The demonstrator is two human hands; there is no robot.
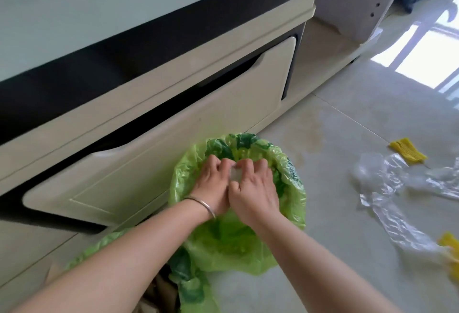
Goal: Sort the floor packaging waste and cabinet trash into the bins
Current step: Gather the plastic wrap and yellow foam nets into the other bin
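Observation:
A bin lined with a green plastic bag (pixel 293 183) stands on the tiled floor in front of the cabinet. Both hands are pressed together over its mouth. My left hand (pixel 211 183), with a metal bangle at the wrist, and my right hand (pixel 253 188) are both closed around a small wad of clear plastic (pixel 234 174), of which only a pale bit shows between the fingers. A second green-lined bin (pixel 188 285) sits at the lower left, partly under my left forearm, with brown cardboard inside.
Crumpled clear plastic film (pixel 387 188) lies on the floor to the right, with yellow strips (pixel 407 151) beside it and another yellow piece (pixel 450 243) at the right edge. A cream cabinet with drawers (pixel 173 138) runs along the left and back.

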